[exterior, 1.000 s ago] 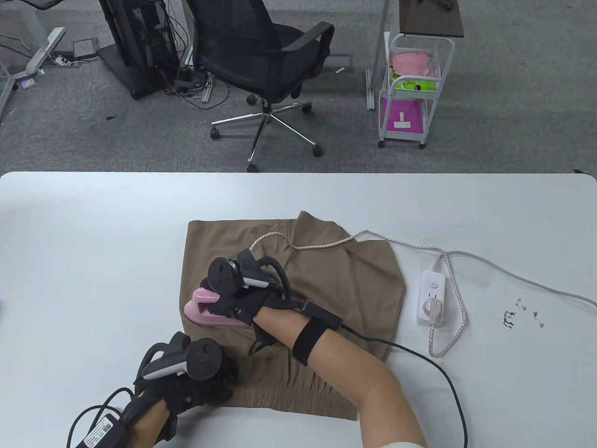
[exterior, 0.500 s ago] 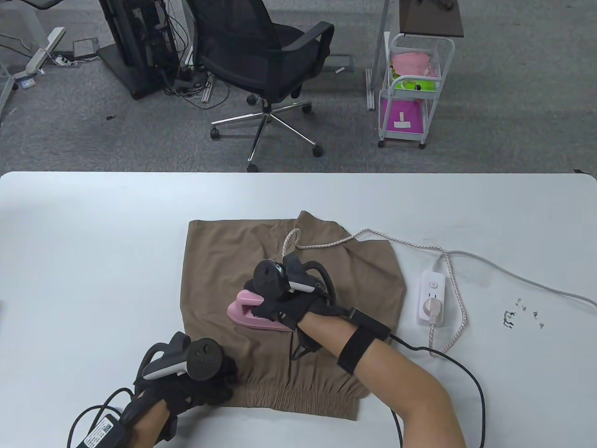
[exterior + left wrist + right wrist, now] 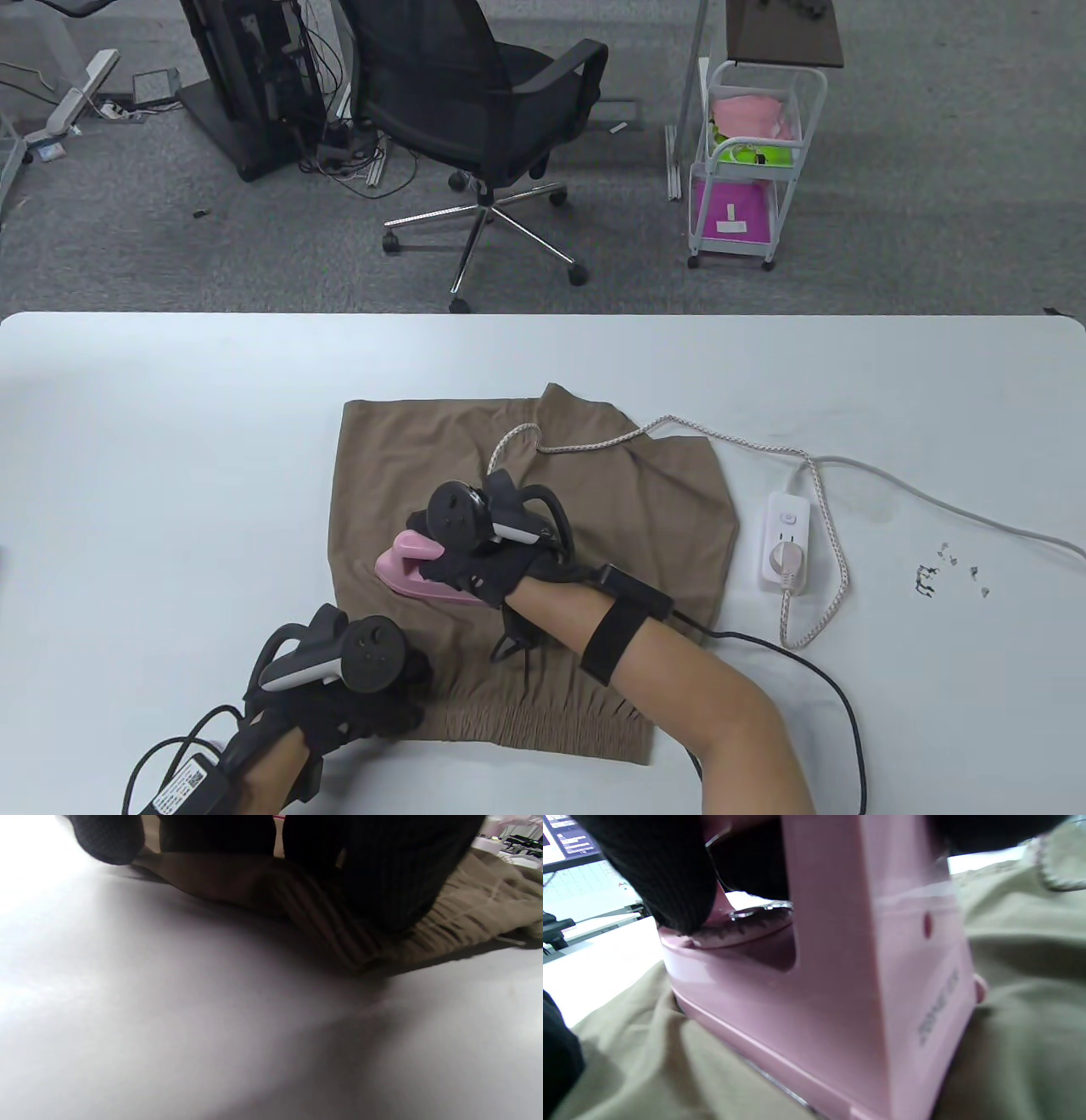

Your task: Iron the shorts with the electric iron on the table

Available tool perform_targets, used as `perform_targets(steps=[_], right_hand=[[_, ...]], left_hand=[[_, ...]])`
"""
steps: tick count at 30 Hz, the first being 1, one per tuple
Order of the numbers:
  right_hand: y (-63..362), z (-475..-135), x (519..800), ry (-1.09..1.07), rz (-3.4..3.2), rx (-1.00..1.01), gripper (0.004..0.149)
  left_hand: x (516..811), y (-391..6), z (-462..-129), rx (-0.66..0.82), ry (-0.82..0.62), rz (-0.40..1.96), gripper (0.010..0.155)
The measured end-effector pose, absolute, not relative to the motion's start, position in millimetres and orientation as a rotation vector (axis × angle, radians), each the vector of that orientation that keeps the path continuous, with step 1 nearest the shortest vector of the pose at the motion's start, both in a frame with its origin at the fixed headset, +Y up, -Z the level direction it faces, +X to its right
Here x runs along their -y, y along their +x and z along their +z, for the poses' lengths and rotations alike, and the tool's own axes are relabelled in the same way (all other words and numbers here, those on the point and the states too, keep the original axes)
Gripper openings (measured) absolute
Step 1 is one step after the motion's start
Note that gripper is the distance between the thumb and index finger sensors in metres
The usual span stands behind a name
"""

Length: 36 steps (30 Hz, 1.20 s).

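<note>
The pink iron [image 3: 420,577], gripped by the right hand [image 3: 475,556], is laid nose-left on the shorts [image 3: 628,509], whose near-left waistband corner is pressed down by the left hand [image 3: 356,688].

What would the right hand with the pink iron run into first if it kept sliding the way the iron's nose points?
Probably only more of the brown shorts, then their left edge and bare table. The right hand points the iron leftward; the left hand sits nearer the waistband, seemingly off that line.

Nothing I can read: grey lettering on my pink iron [image 3: 840,993] (at its 4 o'clock side) is too blurred.
</note>
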State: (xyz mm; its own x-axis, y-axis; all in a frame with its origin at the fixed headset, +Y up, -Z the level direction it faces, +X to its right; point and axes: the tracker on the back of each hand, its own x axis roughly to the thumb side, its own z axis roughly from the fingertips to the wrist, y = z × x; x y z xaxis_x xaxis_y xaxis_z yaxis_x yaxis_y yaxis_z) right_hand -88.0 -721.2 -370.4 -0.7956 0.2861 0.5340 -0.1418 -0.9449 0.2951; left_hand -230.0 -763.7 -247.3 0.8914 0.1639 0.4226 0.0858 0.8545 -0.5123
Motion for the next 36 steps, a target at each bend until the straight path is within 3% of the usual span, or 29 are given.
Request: perform_targets(steps=[11,16,36], right_hand=[[-143,-355,720,0.991,2.683,-0.410,0.059],[-149,-350,720,0.998,2.701,-0.418,0.059],[-61,-344,718,0.890,2.774,-0.488,0.056]], left_hand=[[763,-230,-247,0.477,-0.547,0.040,0.067],[763,-229,-247,0.475,-0.546,0.037,0.067],[763,-229,-247,0.481,-0.547,0.036,0.067]])
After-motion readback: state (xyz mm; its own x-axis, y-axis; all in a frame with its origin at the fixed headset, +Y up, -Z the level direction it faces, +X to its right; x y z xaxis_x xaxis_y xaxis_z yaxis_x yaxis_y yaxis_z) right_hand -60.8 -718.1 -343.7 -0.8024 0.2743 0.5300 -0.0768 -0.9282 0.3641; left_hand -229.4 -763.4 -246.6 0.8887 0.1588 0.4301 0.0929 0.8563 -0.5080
